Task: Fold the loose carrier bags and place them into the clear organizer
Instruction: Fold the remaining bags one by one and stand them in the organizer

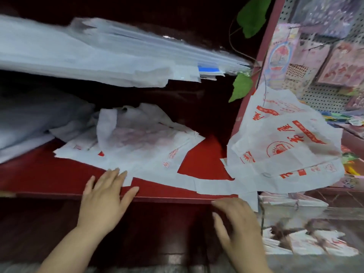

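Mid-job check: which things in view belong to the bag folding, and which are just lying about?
For the job: flat carrier bags on the red shelf, crumpled carrier bag, clear organizer holding folded bags, left hand, right hand.
Lying about: white sheet stack above, grey bundle, green leaves, packets on the pegboard.

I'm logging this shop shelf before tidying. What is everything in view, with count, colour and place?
flat carrier bags: several, white with red print, on the shelf
loose carrier bag: one, same colours, crumpled at the shelf's right end
stacked sheets: one pile, pale white, above the shelf
shelf: one, red, across the middle
leaves: two, green, upper right
clear organizer: one, transparent, lower right, folded bags inside
pegboard: one, white, far right
left hand: one, fingers straight, at the flat bags' edge
right hand: one, holds nothing, below the shelf front
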Motion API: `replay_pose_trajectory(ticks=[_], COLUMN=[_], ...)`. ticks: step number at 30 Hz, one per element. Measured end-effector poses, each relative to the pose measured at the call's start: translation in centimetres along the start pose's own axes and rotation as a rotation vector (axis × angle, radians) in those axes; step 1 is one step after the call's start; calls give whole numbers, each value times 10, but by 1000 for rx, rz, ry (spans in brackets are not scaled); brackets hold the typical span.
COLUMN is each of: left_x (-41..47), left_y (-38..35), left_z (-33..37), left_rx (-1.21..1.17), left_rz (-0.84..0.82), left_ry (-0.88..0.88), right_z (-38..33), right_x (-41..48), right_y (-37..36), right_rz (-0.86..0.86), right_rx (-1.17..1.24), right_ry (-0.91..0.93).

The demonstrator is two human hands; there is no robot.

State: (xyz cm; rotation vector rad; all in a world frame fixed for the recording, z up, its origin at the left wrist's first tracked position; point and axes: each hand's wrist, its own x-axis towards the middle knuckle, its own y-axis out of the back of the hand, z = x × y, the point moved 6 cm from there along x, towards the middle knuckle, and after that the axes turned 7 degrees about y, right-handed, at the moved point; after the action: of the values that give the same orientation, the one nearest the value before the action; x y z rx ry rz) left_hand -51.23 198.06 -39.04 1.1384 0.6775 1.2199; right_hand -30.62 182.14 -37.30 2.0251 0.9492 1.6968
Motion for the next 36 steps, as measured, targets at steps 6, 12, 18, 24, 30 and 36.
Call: replay_pose_trajectory(ticks=[6, 12, 18, 24, 30, 36], left_x=[8, 13, 23, 25, 25, 19], left_y=[1, 1, 8, 18, 22, 42], left_z=[-2, -15, -38, -53, -54, -50], left_rx=[24, -41, -351, -340, -374, -698], left_rz=[32, -34, 68, 103, 75, 140], left_ry=[4, -93, -42, 50, 113, 245], right_z=[-45, -67, -65, -69, -63, -78], right_x=[77, 139, 143, 145, 141, 108], right_y=[-65, -142, -173, -176, -144, -100], right_rz=[-149, -630, -678, -519, -386, -358], right_rx=[101, 61, -78, -64, -107, -77], right_ry=[53, 107, 123, 207, 224, 339])
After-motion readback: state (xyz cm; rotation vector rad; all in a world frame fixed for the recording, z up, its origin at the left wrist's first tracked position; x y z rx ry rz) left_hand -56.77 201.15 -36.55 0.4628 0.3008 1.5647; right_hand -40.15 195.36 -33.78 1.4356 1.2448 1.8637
